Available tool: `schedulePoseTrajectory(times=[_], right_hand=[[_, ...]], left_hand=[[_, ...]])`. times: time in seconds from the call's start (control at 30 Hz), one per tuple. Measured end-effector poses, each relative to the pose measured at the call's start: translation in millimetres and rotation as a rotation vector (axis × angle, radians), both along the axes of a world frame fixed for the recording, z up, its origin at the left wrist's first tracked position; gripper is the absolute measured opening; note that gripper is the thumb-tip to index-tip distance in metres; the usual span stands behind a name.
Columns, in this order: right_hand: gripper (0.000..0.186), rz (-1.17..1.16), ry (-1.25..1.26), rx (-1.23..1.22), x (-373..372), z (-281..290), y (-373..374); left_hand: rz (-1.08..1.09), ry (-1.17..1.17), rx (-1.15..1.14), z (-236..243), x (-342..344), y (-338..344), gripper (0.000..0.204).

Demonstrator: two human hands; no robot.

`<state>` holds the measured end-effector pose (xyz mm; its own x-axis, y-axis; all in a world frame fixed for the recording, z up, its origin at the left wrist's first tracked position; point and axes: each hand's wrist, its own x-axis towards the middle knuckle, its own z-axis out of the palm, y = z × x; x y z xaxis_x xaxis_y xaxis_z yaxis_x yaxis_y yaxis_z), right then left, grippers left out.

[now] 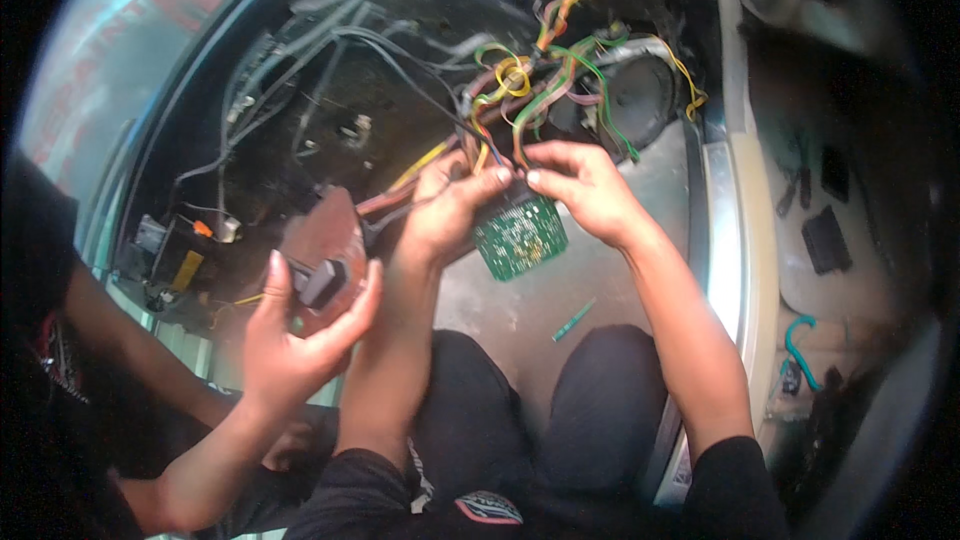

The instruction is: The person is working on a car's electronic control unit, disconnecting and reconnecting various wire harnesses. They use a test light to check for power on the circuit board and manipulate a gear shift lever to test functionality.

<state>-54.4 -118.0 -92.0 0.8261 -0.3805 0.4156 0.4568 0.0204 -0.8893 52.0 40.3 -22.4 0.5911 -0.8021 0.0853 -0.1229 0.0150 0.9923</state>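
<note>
Board [522, 238]: green, dotted with small parts, just below our fingertips; we take it as the clock's centre, with 12 at the top of the view.
Connector [511, 192]: dark, along the board's 12 o'clock edge, where the wires meet it.
Wiring step: we judge the work in hand to be handling the joint between wires and board; the next move seems to call for a firm hold on the connector without straining the wires.
Left hand [440, 202]: at 10 o'clock, fingers closed in a pinch at the connector, thumb on the near side; its exact contact is partly hidden.
Right hand [588, 185]: at 2 o'clock, fingers likewise pinching the connector, thumb tip just above the board; we cannot see the undersides.
Wires [512, 75]: a many-coloured tangle, running up from between our hands towards 12.
Screwdriver [573, 320]: thin, teal, on the grey surface [490, 310] at 5 o'clock, apart from the board.
Co-worker's hand [305, 345]: at 8 o'clock, thumb and fingers around a black block [323, 284].
Round part [640, 95]: dark, at 1 o'clock, beyond our right hand.
</note>
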Motion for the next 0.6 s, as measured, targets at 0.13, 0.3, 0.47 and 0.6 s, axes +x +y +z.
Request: schedulePoseTrajectory(times=[0.13, 0.3, 0.47, 0.6], right_hand=[[0.026, 0.057, 0.045, 0.035, 2, -3, 0], [0.019, 0.101, 0.024, 0.219, 5, -1, 15], [0.019, 0.112, -0.083, 0.372, 7, -1, 25], [0.019, 0.109, -0.119, 0.374, 8, -2, 24]], left_hand=[[-0.018, -0.19, -0.021, 2, 1, 15, 0.029], [-0.038, -0.035, -0.287, -15, -9, 20, 0.059], [0.017, -0.02, -0.388, -23, -20, 21, 0.044], [-0.078, -0.035, -0.391, -28, -12, 31, 0.039]])
